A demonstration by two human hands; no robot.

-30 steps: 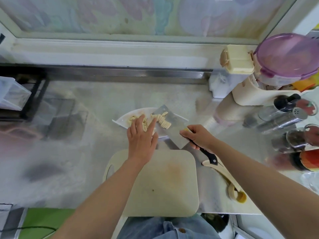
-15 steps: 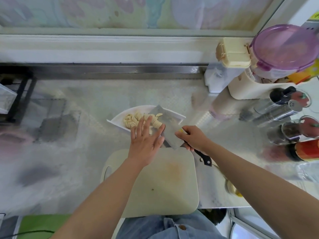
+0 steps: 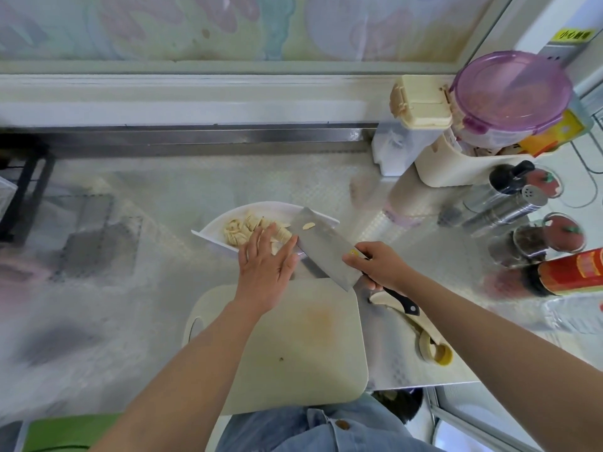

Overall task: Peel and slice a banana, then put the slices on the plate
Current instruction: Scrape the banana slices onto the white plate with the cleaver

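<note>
A second ago we had a row of banana slices riding on the flat of the knife [image 3: 321, 246] above the plate [image 3: 208, 232]. Now the blade is nearly bare: only one slice [image 3: 308, 226] sticks to it near the far end. The rest of the banana slices [image 3: 241, 228] lie heaped on the white plate, on the surface [image 3: 156, 288] just beyond the cutting board [image 3: 293, 347].

Our left hand [image 3: 266, 265] is still flat with its fingers straight, holding nothing, reaching over the near rim of the plate with its fingertips at the slices and beside the blade edge. Our right hand [image 3: 378, 264] keeps its fingers curled round the knife handle, holding the blade slanted from the plate back towards the board's far right corner.

The left hand hides the near part of the plate and some slices, so we cannot count them. The right hand covers most of the handle; only its black end shows. The banana peel [image 3: 421, 331] lies on the surface to the right of the board, partly under our right forearm.

A yellow sign [image 3: 572, 34] at the top right carries dark characters, too small for us to read. The red can [image 3: 574, 272] at the right edge has yellow printing, which is blurred.
</note>
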